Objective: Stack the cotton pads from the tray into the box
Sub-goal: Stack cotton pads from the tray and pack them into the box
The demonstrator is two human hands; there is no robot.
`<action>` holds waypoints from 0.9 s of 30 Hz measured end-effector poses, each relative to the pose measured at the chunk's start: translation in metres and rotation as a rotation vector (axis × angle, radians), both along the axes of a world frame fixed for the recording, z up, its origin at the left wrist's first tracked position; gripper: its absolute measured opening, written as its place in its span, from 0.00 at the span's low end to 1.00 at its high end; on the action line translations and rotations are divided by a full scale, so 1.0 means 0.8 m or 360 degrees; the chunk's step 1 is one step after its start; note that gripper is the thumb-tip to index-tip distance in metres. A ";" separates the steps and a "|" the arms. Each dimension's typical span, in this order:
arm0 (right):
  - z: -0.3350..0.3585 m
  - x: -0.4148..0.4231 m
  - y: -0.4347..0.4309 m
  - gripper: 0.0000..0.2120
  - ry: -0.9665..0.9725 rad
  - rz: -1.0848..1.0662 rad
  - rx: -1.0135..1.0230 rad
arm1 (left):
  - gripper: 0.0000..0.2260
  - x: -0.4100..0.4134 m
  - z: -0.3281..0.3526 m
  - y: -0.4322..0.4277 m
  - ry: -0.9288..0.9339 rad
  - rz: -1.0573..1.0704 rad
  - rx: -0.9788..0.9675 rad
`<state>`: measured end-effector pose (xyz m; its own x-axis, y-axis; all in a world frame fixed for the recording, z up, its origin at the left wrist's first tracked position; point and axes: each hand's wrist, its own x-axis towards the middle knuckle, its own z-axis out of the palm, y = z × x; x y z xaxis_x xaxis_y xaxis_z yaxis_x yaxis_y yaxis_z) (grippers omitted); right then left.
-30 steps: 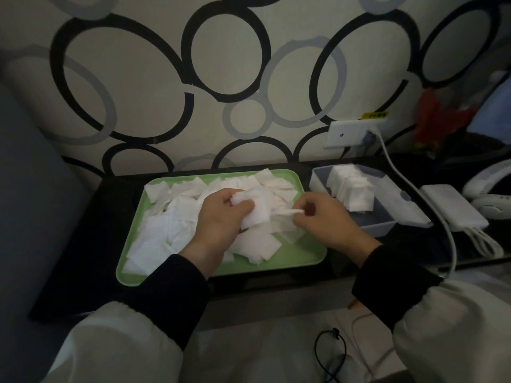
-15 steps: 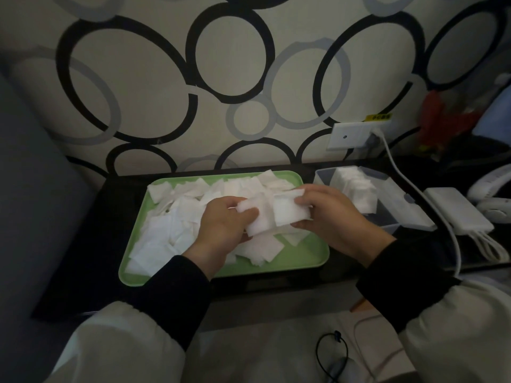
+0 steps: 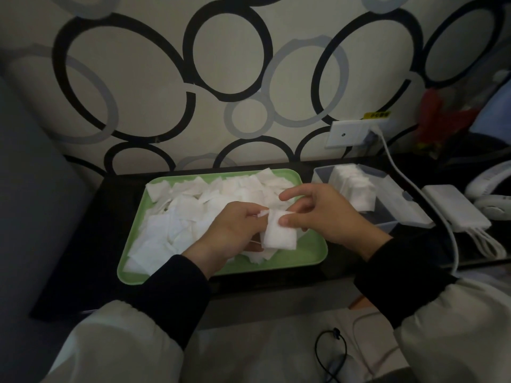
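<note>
L hand (image 3: 232, 228) curled round small pad stack (image 3: 279, 236) over green tray (image 3: 132, 239) – R hand (image 3: 326, 214) thumb pinches its top edge, index finger lifted straight. Loose pads (image 3: 177, 217) heaped on tray; more upright in clear box (image 3: 387, 189) just right of it. Yellow label (image 3: 377, 115) above wall socket (image 3: 351, 132) – text too small to read

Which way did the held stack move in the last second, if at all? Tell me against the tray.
Yes. The stack, held by the left hand and pinched by the right hand, came nearer the tray's front edge and slightly right.
</note>
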<state>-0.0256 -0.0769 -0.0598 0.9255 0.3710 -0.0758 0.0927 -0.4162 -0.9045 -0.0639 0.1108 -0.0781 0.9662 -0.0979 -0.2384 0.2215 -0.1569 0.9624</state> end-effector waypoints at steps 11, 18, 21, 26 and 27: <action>-0.009 0.007 0.001 0.22 -0.0223 -0.0061 -0.0217 | 0.13 -0.003 0.007 -0.003 0.0083 -0.0089 0.0017; -0.029 0.017 0.011 0.02 -0.0325 -0.0363 -0.0266 | 0.03 0.007 0.004 0.013 -0.0066 0.0375 -0.0076; -0.037 0.023 0.022 0.05 -0.0429 -0.0323 -0.0326 | 0.04 0.014 0.007 0.034 -0.0109 0.0590 -0.0128; -0.047 0.039 0.052 0.14 -0.0471 -0.0287 -0.0333 | 0.10 0.018 0.010 0.065 -0.0158 0.0790 -0.0098; -0.049 0.042 0.059 0.15 -0.0453 -0.0293 -0.0352 | 0.10 0.018 0.009 0.069 -0.0163 0.0788 -0.0087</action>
